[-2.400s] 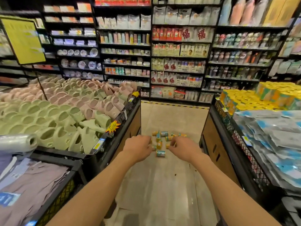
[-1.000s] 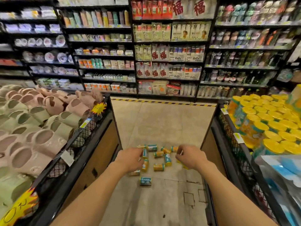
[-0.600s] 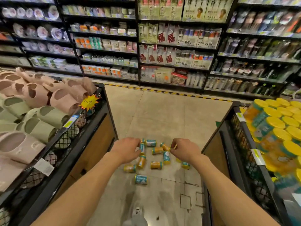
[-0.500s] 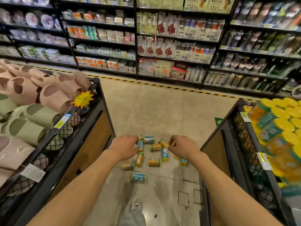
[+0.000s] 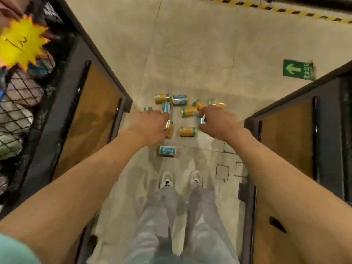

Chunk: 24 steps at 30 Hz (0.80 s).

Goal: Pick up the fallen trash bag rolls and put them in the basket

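head view | trash bag rolls [image 5: 187, 111] scattered on floor [image 5: 190, 54], frame centre, between two display bins | left hand [image 5: 150, 126] over the left rolls, fingers curled, grip cannot be told | right hand [image 5: 217, 122] pinching a teal roll [image 5: 201, 120] | shoes [image 5: 166, 181] below

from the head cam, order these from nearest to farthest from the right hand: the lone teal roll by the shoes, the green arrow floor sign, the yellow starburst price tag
From the right hand:
1. Lone teal roll, on the floor below and left of the hand, just ahead of the shoes.
2. Green arrow floor sign, up and to the right by the right-hand display.
3. Yellow starburst price tag, far left on the wire bin.
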{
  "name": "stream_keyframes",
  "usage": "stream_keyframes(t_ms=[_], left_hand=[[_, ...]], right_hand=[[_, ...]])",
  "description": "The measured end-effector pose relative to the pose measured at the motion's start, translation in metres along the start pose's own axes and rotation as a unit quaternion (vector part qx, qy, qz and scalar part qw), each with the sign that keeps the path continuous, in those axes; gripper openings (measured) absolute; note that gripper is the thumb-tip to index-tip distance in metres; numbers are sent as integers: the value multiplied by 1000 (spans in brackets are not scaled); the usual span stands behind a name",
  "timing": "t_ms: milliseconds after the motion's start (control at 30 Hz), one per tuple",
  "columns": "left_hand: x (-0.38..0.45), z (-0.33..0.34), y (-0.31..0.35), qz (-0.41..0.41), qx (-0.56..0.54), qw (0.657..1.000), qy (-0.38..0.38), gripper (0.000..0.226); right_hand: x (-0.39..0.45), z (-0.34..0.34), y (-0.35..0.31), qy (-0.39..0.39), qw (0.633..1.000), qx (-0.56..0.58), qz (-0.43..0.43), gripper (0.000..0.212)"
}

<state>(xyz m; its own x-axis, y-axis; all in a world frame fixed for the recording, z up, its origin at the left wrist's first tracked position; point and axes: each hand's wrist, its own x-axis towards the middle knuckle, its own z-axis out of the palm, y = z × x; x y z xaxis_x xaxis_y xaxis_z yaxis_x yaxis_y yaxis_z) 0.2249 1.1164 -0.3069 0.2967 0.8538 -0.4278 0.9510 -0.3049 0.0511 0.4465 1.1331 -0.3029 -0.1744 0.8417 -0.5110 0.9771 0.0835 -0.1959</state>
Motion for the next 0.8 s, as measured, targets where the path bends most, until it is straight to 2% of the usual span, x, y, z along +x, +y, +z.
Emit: stream_keyframes(t_ms=[167, 333, 600, 700, 800], left_hand=[[75, 106, -3, -10, -22, 999, -45, 44], [144, 249, -5, -13, -36, 993, -108, 55], [208, 498, -9, -13, -54, 982, -180, 92], [229, 570, -14, 16, -6, 988, -154, 106], [255, 614, -21, 31, 6, 993, -117, 111]], right_hand=[[81, 103, 32, -46, 998, 17, -29, 39], [162, 239, 73, -69, 997, 11, -41, 47], [286, 429, 125, -52, 998, -13, -41, 68], [329, 482, 137, -8, 998, -32, -58, 74], [368, 520, 144, 39, 994, -61, -79, 77]])
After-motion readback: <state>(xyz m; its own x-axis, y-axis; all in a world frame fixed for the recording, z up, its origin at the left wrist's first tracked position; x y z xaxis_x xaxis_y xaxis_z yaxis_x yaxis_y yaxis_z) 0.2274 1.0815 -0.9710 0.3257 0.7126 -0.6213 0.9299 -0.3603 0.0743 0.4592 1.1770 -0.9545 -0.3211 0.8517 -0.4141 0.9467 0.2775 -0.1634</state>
